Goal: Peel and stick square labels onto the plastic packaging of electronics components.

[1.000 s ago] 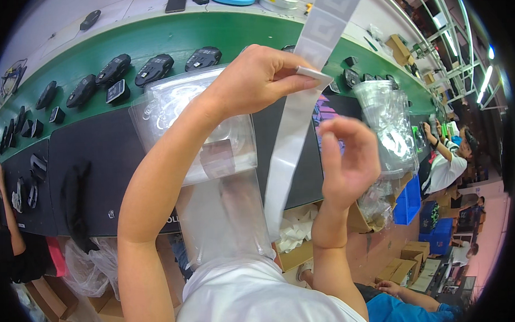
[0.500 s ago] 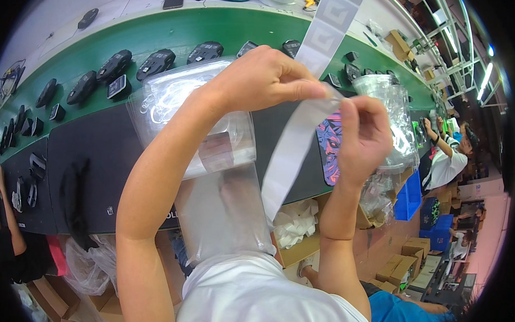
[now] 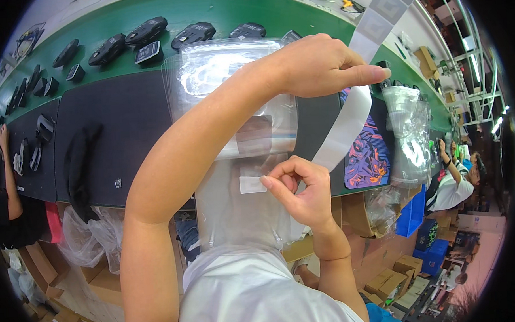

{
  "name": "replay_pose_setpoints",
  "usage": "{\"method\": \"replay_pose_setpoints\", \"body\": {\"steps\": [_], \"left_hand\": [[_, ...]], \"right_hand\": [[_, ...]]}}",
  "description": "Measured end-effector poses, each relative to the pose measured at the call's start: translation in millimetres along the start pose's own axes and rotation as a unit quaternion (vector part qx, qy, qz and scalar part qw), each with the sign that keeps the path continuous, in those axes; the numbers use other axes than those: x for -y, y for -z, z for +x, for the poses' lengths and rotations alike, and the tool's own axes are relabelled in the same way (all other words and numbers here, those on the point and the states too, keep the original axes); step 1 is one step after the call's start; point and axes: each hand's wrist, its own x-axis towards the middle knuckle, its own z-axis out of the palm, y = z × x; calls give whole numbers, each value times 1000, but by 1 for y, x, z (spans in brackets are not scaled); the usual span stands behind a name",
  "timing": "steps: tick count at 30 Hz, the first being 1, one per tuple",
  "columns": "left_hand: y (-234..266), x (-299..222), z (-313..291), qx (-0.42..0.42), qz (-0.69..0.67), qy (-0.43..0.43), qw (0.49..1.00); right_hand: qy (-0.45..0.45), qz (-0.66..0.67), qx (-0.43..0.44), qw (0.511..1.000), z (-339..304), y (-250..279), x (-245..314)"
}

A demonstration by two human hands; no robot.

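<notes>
Bent over the end of a long strip of label backing (image 3: 347, 121), my left hand (image 3: 336, 67) grips it between thumb and fingers. Square labels show on its upper length, while the lower length hangs down bare and white. My right hand (image 3: 307, 193) pinches a small pale label (image 3: 250, 184) by its right end. That label is at the surface of a clear plastic bag (image 3: 231, 218) in front of my body; whether it touches is hard to tell. Beyond lies a stack of clear bags (image 3: 195, 78), partly covered by my left forearm.
Black computer mice (image 3: 146, 31) line the green bench (image 3: 150, 8). A patterned mouse pad (image 3: 366, 157) and more clear bags (image 3: 409, 138) lie to the right. A blue bin (image 3: 409, 215) and cardboard boxes stand below. Other people work at both sides.
My right hand has left the strip and come down and left to the clear bag, with a label now in its fingers. The left hand keeps the strip, farther right in view.
</notes>
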Motion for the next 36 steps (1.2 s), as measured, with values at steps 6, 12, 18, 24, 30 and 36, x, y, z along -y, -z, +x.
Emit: {"method": "replay_pose_setpoints", "body": {"steps": [6,12,18,24,30,36], "left_hand": [[1,1,-3,-2,17,-7,1000],[1,0,-3,-6,17,0,1000],[4,-1,-2,22,9,16,1000],[0,2,-1,-5,-5,13,1000],[0,1,-1,9,17,9,1000],[0,4,-2,-4,13,-13,1000]], "right_hand": [[-38,20,-6,999,-1,-5,-4],[-46,15,0,999,1,-4,1],[-51,-11,4,999,0,-5,-1],[-32,-76,-25,996,1,-12,-2],[22,-161,-87,983,-1,-23,-7],[164,-212,31,963,-6,-4,0]]}}
